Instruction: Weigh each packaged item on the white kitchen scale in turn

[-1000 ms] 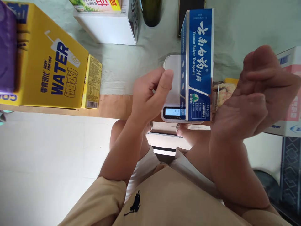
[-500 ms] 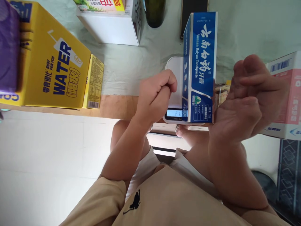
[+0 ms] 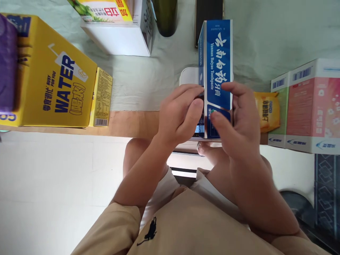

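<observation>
A blue toothpaste box (image 3: 219,56) rests on a small white scale (image 3: 189,76) at the table's front edge. My left hand (image 3: 179,111) has its bent fingers and thumb against the box's left side. From the right, my right hand (image 3: 241,122) grips the same box, its thumb and forefinger reaching over the printed face. The scale's lit display (image 3: 199,129) is mostly hidden by my left hand and the box.
Left stand a big yellow carton (image 3: 71,76), a small yellow box (image 3: 102,97) and a purple pack (image 3: 7,63). Behind are a white box (image 3: 119,37), a dark bottle (image 3: 166,16) and a black phone-like slab (image 3: 208,10). Right are an orange packet (image 3: 268,111) and pink-white cartons (image 3: 302,106).
My right hand has come left from beside the box onto it, uncovering the orange packet. My left hand has opened from a curled fist and reached the box's left side. The view has shifted slightly.
</observation>
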`<state>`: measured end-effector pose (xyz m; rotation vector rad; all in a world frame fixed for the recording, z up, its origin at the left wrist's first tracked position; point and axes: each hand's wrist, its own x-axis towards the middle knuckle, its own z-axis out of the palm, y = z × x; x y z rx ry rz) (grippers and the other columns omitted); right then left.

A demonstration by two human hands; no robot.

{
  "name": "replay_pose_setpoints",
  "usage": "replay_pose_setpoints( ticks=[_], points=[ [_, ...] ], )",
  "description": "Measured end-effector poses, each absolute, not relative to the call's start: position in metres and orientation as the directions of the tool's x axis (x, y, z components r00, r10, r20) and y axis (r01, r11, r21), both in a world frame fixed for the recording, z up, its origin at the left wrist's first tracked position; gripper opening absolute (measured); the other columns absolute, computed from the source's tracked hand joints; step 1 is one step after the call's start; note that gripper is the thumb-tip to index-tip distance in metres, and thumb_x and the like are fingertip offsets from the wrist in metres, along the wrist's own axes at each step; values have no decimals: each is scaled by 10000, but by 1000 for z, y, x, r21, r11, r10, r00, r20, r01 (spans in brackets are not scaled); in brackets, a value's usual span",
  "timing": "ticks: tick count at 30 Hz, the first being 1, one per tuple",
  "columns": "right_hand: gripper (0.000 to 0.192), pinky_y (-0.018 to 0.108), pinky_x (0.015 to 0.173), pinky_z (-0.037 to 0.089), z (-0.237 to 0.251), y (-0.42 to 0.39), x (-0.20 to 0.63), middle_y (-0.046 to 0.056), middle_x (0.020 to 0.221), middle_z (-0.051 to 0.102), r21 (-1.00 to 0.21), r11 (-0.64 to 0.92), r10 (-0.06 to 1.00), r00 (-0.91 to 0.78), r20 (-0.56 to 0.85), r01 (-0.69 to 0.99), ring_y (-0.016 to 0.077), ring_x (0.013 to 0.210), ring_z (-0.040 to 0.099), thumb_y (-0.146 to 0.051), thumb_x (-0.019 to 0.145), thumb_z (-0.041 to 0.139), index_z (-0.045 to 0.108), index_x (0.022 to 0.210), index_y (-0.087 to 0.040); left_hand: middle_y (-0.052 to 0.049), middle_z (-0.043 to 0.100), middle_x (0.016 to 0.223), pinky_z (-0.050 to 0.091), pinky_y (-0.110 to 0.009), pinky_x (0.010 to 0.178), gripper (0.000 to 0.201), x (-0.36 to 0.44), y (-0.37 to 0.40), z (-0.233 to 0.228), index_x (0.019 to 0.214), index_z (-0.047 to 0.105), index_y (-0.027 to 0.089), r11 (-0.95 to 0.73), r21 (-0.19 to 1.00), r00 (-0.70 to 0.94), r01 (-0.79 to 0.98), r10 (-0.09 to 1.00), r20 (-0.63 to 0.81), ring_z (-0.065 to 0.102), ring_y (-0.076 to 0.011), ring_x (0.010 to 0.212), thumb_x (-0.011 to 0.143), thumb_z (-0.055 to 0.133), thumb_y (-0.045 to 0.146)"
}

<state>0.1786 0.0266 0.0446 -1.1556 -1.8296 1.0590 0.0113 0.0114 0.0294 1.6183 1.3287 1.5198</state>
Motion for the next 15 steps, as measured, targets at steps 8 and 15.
replay_pose_setpoints(
  ticks=[8,15],
  points=[
    [568,597,1210,552,56,33,177,85,1437,656,-878,258,943,-305,138,403,305,1358,645,-281,734,713,579,1285,-302,-19,776,1335,576,-470,1098,491,17,7,22,1254,787,334,-455,844,-125,284,855,503,705,-275,1278,1091,391,574],
    [541,419,979,685,83,15,191,14,1420,654,-958,278,928,-275,250,68,229,1209,733,-311,789,666,479,1294,-357,-41,706,1082,479,-574,1086,679,23,15,28,1030,691,222,-391,887,-386,243,801,459,694,-311,1206,964,427,843]
  ],
)
